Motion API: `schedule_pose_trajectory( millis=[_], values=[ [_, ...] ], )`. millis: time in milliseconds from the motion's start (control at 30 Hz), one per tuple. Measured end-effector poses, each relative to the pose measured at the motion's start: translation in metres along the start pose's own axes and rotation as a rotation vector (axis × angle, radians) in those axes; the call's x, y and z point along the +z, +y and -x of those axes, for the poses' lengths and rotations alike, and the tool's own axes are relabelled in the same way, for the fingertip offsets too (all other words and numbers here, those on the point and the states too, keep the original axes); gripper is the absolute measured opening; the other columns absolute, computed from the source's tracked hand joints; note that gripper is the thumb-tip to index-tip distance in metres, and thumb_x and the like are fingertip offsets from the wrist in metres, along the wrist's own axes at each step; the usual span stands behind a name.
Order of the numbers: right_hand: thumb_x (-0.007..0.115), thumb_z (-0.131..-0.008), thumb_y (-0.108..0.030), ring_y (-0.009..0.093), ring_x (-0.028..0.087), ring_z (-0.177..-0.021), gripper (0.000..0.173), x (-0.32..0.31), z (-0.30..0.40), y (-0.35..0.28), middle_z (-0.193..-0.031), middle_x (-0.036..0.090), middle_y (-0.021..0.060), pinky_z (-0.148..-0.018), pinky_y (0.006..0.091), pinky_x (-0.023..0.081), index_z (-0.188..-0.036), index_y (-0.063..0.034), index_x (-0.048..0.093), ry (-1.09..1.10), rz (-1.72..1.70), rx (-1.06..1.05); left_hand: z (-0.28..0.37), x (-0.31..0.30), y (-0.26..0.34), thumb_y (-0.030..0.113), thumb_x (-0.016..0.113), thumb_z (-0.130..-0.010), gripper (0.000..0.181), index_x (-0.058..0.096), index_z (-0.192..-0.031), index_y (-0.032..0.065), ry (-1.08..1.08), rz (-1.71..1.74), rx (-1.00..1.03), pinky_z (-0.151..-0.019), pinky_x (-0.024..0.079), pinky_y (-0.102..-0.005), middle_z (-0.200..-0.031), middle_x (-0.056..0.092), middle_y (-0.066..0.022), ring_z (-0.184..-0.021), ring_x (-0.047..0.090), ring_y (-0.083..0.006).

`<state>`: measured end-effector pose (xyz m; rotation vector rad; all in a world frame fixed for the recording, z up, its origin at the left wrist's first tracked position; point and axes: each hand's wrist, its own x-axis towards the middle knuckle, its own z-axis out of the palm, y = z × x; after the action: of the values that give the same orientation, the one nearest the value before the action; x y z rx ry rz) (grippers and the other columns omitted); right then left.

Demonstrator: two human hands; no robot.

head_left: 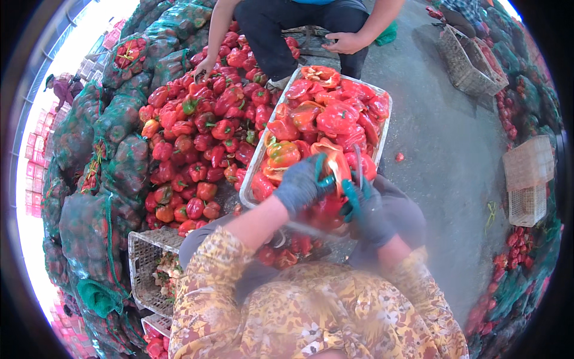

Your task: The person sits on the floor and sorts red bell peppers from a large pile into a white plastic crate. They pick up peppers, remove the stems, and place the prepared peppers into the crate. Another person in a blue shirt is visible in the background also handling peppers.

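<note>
Both of my hands wear grey gloves with teal fingertips. My left hand [305,181] grips a cut-open red bell pepper [338,164], its pale inside showing. Close on its right, my right hand [370,213] holds a knife with a thin blade [358,164] that points away from me; its handle is hidden in the glove. The fingers of both hands nearly meet at the pepper's lower end. Just beyond and beneath them is a white plastic crate [386,130] heaped with opened red peppers [337,117]. Blurred red peppers also show below my hands, between my knees.
A large pile of whole red peppers [215,130] lies left of the crate. Green mesh sacks [89,233] are stacked farther left. A crate with pepper scraps [154,238] tips beside my left knee. Across from me a person's hand [206,67] reaches into the pile. Crates [471,63] stand right.
</note>
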<state>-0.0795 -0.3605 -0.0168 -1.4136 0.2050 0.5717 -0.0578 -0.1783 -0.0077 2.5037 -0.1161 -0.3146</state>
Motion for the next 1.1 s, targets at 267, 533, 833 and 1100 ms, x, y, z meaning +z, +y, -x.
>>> schedule_pose_trajectory(
  millis=[267, 533, 833, 1100],
  values=[
    [0.062, -0.089, -0.024, 0.013, 0.053, -0.046, 0.031, 0.009, 0.013, 0.036, -0.071, 0.059, 0.0057, -0.040, 0.0253, 0.044, -0.110, -0.0019, 0.060, -0.170, -0.102, 0.044, 0.072, 0.052, -0.023, 0.016, 0.060, -0.086, 0.054, 0.041, -0.136, 0.0068, 0.213, 0.477, 0.014, -0.077, 0.054, -0.0346, -0.111, 0.062, -0.0165, -0.095, 0.066, -0.0258],
    [0.062, -0.086, -0.023, 0.017, 0.053, -0.042, 0.031, 0.012, 0.018, 0.040, -0.069, 0.058, 0.0095, -0.037, 0.0277, 0.045, -0.107, -0.0003, 0.056, -0.176, 0.016, 0.067, 0.103, 0.060, -0.027, 0.029, 0.052, -0.096, 0.043, 0.045, -0.135, 0.0128, 0.237, 0.784, -0.046, -0.059, 0.052, -0.0238, -0.089, 0.062, -0.0022, -0.065, 0.058, -0.0075],
    [0.062, -0.085, -0.025, 0.021, 0.056, -0.042, 0.028, 0.002, 0.017, 0.041, -0.065, 0.058, 0.0105, -0.036, 0.0312, 0.046, -0.099, -0.0017, 0.058, -0.182, 0.456, -0.607, 0.125, 0.033, -0.040, 0.024, 0.052, -0.097, 0.031, 0.049, -0.122, 0.0053, 0.108, 1.435, -0.225, -0.054, 0.052, -0.0234, -0.090, 0.065, -0.0090, -0.065, 0.064, -0.0136],
    [0.060, -0.085, -0.018, 0.037, 0.066, -0.075, 0.040, -0.012, -0.030, 0.005, -0.089, 0.067, 0.0179, -0.065, 0.0430, 0.053, -0.122, -0.0034, 0.052, 0.094, 1.161, -0.756, 0.270, -0.076, -0.074, 0.028, 0.051, -0.097, 0.034, 0.053, -0.120, 0.0040, 0.953, 0.728, -0.294, -0.053, 0.049, -0.0228, -0.084, 0.064, -0.0052, -0.061, 0.059, -0.0103]
  ],
)
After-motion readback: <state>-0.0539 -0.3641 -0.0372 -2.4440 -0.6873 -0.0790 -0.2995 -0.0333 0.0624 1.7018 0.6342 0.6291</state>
